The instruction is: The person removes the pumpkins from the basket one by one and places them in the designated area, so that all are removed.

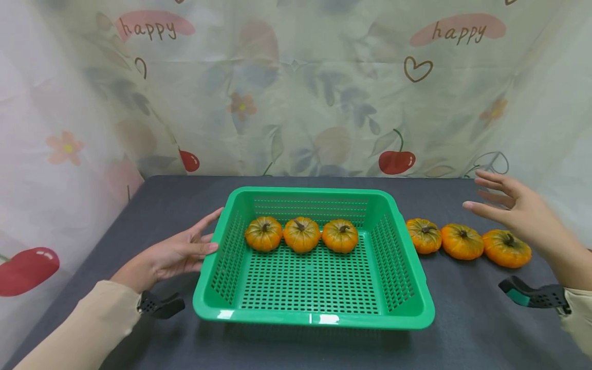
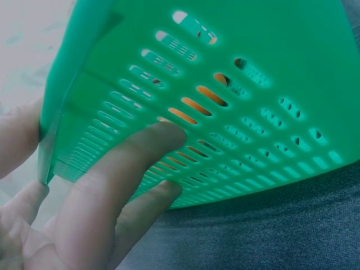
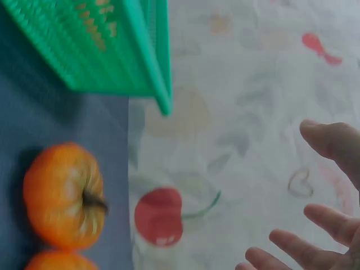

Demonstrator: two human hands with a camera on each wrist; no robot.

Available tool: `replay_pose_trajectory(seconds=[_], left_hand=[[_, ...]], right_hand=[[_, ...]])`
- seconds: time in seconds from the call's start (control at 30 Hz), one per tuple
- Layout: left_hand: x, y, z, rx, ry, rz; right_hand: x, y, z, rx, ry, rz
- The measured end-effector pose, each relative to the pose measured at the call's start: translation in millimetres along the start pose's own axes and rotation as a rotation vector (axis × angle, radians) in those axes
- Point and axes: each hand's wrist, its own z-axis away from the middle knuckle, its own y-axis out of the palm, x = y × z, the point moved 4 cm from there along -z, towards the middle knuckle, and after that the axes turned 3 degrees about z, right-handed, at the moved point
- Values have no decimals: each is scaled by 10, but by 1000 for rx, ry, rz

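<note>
A green plastic basket (image 1: 310, 317) with slotted walls stands on the dark table, with three small orange pumpkins (image 1: 301, 235) in a row inside it. My left hand (image 1: 180, 254) grips its left side: the thumb is at the rim, and fingertips (image 2: 169, 135) press the outer slotted wall. Outside the basket, three more pumpkins (image 1: 462, 241) lie in a row to its right. Above and behind these, my right hand (image 1: 522, 210) hovers with fingers spread, touching nothing. In the right wrist view, a pumpkin (image 3: 64, 197) lies below the basket's corner, away from the fingers.
Dark cloth covers the table (image 1: 166, 205). A printed curtain (image 1: 296, 103) with cherries and flowers hangs along the back edge and down both sides. Each wrist wears a dark band (image 1: 159, 304).
</note>
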Motion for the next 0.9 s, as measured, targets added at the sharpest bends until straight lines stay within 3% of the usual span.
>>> replay_pose_trajectory(seconds=[0.3, 0.6, 0.9], left_hand=[[-10, 4, 2, 0, -2, 0], [-10, 1, -3, 9, 0, 1], [0, 14, -7, 11, -4, 5]], right_hand=[[482, 99, 5, 34, -99, -117], [928, 361, -58, 85, -228, -285], [1220, 751, -173, 271, -277, -379]])
